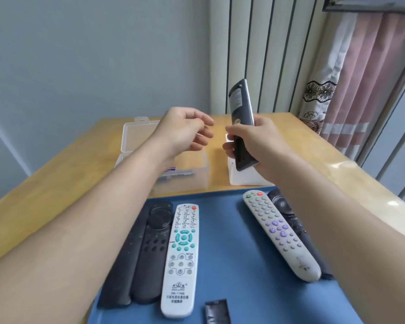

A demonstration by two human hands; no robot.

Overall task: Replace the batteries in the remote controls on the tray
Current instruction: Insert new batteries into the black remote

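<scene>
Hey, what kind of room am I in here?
Most likely a room in a home, at a window. A wooden table sits in the corner against a plain wall, pink curtains with a lace trim hang at the right, and TV remotes lie on a blue tray.

the white remote on the tray reads "kelang" above a model number starting "rm-".
</scene>
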